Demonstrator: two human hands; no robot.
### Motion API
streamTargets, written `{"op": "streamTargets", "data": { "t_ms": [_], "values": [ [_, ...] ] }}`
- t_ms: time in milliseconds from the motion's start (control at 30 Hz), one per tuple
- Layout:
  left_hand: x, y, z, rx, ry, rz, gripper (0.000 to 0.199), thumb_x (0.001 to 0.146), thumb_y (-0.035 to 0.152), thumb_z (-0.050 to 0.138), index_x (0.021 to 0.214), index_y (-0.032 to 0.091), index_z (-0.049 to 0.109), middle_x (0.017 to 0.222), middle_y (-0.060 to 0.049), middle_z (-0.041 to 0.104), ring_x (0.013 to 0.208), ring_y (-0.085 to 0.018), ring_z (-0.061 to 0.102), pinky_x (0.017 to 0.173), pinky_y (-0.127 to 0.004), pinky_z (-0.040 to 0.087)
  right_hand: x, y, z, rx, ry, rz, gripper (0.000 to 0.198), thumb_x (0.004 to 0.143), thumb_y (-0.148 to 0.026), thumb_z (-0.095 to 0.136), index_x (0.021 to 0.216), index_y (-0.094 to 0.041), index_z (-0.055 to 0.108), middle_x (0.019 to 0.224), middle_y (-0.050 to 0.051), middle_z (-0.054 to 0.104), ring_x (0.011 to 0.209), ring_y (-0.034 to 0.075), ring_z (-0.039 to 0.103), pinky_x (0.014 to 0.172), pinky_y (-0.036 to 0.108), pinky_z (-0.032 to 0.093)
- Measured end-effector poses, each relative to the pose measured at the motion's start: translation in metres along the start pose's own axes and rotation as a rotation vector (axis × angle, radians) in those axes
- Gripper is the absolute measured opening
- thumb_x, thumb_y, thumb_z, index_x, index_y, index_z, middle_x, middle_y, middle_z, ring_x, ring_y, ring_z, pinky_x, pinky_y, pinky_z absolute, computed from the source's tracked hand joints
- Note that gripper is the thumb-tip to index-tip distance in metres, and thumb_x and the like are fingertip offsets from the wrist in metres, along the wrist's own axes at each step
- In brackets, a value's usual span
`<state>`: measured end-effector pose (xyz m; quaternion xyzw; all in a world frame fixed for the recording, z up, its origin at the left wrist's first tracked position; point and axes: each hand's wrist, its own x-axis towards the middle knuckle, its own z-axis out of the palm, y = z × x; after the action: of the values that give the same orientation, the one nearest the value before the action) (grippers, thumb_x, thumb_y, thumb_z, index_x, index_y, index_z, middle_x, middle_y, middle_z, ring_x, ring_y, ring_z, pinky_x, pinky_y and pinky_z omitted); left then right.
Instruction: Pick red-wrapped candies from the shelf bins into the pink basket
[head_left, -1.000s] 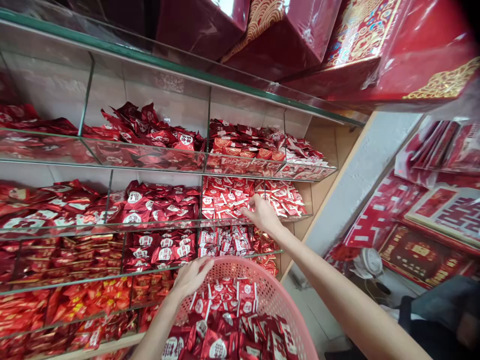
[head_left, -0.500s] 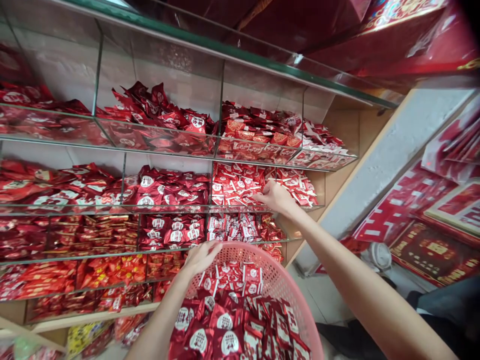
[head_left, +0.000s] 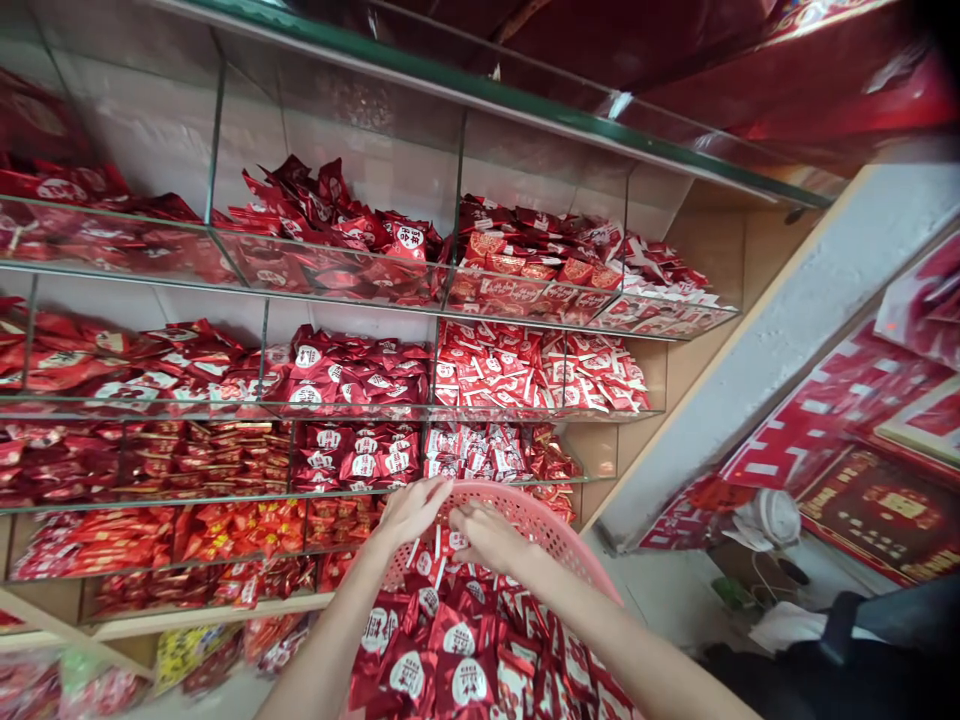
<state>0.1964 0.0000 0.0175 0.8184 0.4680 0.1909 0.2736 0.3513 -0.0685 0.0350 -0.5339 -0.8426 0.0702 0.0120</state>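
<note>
A pink perforated plastic basket stands in front of the shelves, full of small wrapped sweets in dark red and red-and-white wrappers. My left hand is closed over the basket's far rim, with the thumb towards the inside. Inside that rim, my right hand is low over the sweets, fingers curled. A red-and-white wrapped sweet shows at its fingertips, partly covered by them. On the shelf beyond lie similar red-and-white sweets in a glass-fronted compartment.
Glass-fronted shelves hold several compartments of red wrapped sweets. A thick glass edge crosses above. To the right are a wooden side panel, red printed goods and a white roll-like object. Bagged goods lie beneath the shelves.
My right hand has come from the red-and-white sweets on the shelf down and left into the basket. My left hand stays on the rim. The view has shifted slightly.
</note>
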Motion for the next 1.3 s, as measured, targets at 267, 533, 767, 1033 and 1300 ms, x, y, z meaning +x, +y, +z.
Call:
{"op": "streamTargets", "data": {
  "t_ms": [267, 533, 767, 1033, 1300],
  "values": [
    [-0.004, 0.003, -0.005, -0.038, 0.003, 0.023, 0.056, 0.083, 0.061, 0.019, 0.111, 0.03, 0.057, 0.113, 0.0, 0.059, 0.1, -0.02, 0.055, 0.085, -0.029, 0.037, 0.022, -0.003, 0.023, -0.108, 0.011, -0.015, 0.033, 0.072, -0.035, 0.063, 0.097, -0.014, 0.059, 0.098, 0.013, 0.061, 0.1, 0.028, 0.05, 0.086, 0.039, 0.039],
    [0.0, 0.003, -0.005, -0.015, 0.0, 0.002, 0.056, 0.083, 0.061, 0.018, 0.114, 0.031, 0.055, 0.113, 0.0, 0.059, 0.101, -0.022, 0.054, 0.087, -0.033, 0.036, -0.014, 0.01, -0.093, 0.016, 0.393, -0.06, 0.02, 0.087, -0.029, 0.041, 0.082, -0.019, 0.058, 0.082, 0.005, 0.06, 0.082, 0.018, 0.051, 0.075, 0.03, 0.039],
    [0.001, 0.001, -0.004, -0.023, -0.007, -0.016, 0.06, 0.081, 0.063, 0.019, 0.119, 0.03, 0.053, 0.118, -0.001, 0.056, 0.107, -0.024, 0.051, 0.092, -0.034, 0.034, 0.011, 0.036, -0.167, -0.15, 0.626, 0.34, 0.02, 0.08, -0.037, 0.051, 0.08, -0.018, 0.054, 0.08, 0.007, 0.06, 0.08, 0.02, 0.053, 0.063, 0.028, 0.038],
    [0.001, 0.0, -0.004, -0.029, -0.013, -0.014, 0.061, 0.081, 0.064, 0.018, 0.118, 0.029, 0.053, 0.118, -0.002, 0.056, 0.108, -0.025, 0.05, 0.092, -0.034, 0.034, 0.032, 0.035, -0.178, -0.323, 0.397, 0.423, 0.015, 0.076, -0.03, 0.054, 0.073, -0.016, 0.061, 0.079, 0.011, 0.063, 0.082, 0.023, 0.057, 0.062, 0.029, 0.04],
    [-0.002, 0.003, -0.008, -0.025, -0.012, 0.0, 0.058, 0.081, 0.064, 0.018, 0.114, 0.032, 0.055, 0.115, 0.0, 0.058, 0.104, -0.023, 0.052, 0.089, -0.033, 0.035, 0.008, 0.045, -0.184, -0.302, 0.562, 0.379, 0.016, 0.077, -0.019, 0.046, 0.068, -0.016, 0.059, 0.077, 0.009, 0.062, 0.075, 0.018, 0.055, 0.062, 0.026, 0.037]
  ]
}}
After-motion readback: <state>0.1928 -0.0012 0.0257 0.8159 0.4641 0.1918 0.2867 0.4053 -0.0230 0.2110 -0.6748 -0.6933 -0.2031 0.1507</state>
